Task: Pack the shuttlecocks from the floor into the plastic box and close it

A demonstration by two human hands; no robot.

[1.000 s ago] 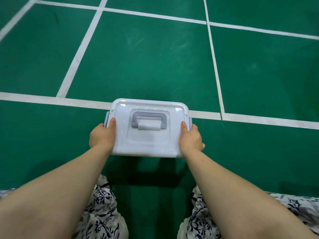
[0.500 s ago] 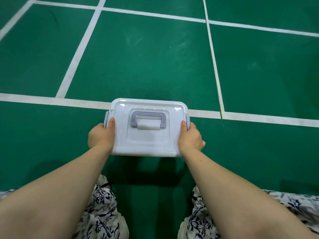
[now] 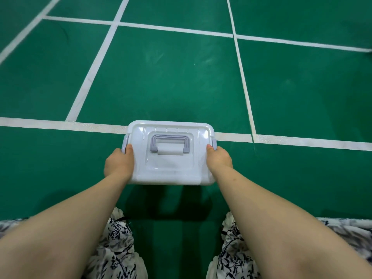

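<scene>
A white plastic box (image 3: 171, 170) with its lid on sits on the green court floor in front of me. A grey-lilac carry handle (image 3: 170, 142) lies flat on the lid. My left hand (image 3: 118, 163) grips the box's left side, thumb on the lid by the lilac side latch (image 3: 125, 142). My right hand (image 3: 219, 159) grips the right side the same way, thumb next to the right latch (image 3: 214, 143). No shuttlecocks show anywhere on the floor; the box's inside is hidden by the lid.
Green court floor (image 3: 173, 81) with white lines stretches ahead; one line (image 3: 60, 124) runs under the box's far edge. My knees in black-and-white patterned cloth (image 3: 116, 248) lie near the bottom, either side of the box's shadow.
The view has tilted up a little, showing more floor ahead. Both hands keep the same hold on the box's sides; the box has not visibly shifted on the floor.
</scene>
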